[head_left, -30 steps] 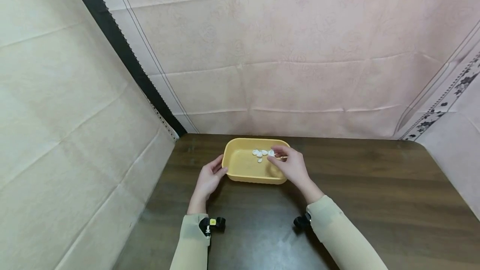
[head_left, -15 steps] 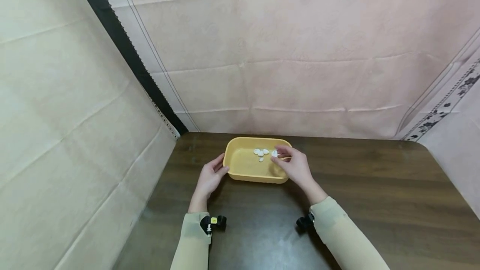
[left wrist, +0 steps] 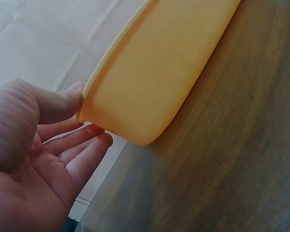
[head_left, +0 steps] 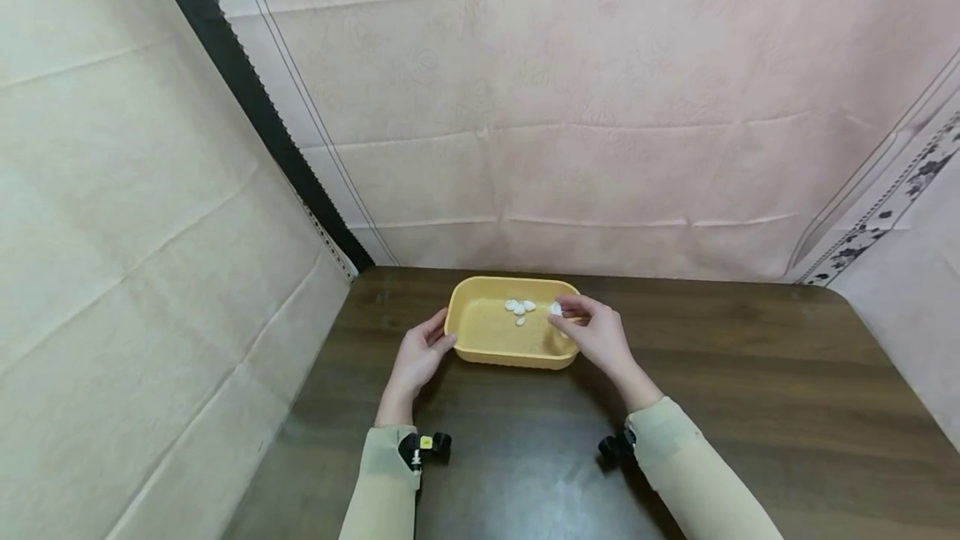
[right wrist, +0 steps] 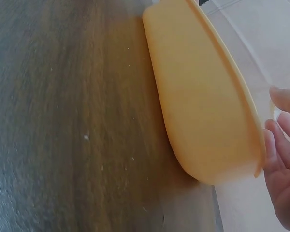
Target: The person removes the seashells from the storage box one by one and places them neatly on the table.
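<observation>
A shallow yellow plastic tray (head_left: pixel 483 337) with rounded corners sits on the wooden table. My left hand (head_left: pixel 417 362) grips its left end, thumb on the rim and fingers against the outside wall, as the left wrist view shows up close. Over the tray's right end, my right hand (head_left: pixel 602 341) pinches a small white oval piece (head_left: pixel 556 308) between thumb and fingers. In the right wrist view that piece (right wrist: pixel 276 113) is mostly hidden by the fingertips. Several similar flat white pieces (head_left: pixel 519 310) lie in a loose group on the tray floor.
The dark wooden table (head_left: pixel 517 448) runs back to a pale cloth backdrop (head_left: pixel 600 148). More pale cloth (head_left: pixel 150 315) hangs along the left side. Each wrist wears a black camera, and both sleeves are light green.
My right hand has moved slightly right, carrying the white piece away from the group in the tray. My left hand keeps its hold on the tray's left end.
</observation>
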`<move>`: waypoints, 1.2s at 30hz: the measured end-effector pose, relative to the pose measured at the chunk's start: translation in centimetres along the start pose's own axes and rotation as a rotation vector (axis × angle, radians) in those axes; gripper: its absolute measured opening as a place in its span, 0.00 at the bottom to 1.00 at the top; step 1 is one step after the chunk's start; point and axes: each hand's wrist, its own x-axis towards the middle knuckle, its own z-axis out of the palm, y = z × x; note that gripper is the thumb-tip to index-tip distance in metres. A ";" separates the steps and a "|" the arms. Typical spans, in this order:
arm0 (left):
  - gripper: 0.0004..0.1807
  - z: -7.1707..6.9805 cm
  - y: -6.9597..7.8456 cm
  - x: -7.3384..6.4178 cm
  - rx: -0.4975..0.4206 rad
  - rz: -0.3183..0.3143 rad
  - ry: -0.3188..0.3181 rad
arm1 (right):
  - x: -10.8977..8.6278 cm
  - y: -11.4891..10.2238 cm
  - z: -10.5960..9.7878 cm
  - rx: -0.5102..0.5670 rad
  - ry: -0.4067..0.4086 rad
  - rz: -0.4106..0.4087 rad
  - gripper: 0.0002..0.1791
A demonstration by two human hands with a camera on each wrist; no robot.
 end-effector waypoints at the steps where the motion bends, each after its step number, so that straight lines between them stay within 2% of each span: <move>1: 0.31 0.0 0.0 0.0 0.006 -0.006 0.001 | 0.0 0.0 -0.1 0.000 -0.007 0.004 0.22; 9: 0.31 -0.1 0.1 0.0 0.013 0.002 -0.002 | -0.1 0.2 -0.8 0.064 -0.022 0.038 0.26; 19: 0.32 -0.1 0.1 -0.1 -0.001 0.005 -0.015 | -1.0 0.7 -2.6 0.058 -0.026 0.076 0.25; 23: 0.32 0.0 0.2 -0.1 0.001 0.021 -0.030 | -1.9 1.1 -3.6 0.099 -0.024 0.103 0.25; 27: 0.31 0.0 0.2 -0.1 0.012 0.016 -0.031 | -3.4 1.6 -4.7 0.140 -0.035 0.180 0.29; 31: 0.32 0.0 0.3 -0.1 0.005 0.017 -0.032 | -4.6 2.1 -5.6 0.135 -0.035 0.216 0.32; 36: 0.32 -0.1 0.3 -0.1 0.004 0.026 -0.030 | -5.4 2.8 -6.3 0.094 -0.027 0.227 0.31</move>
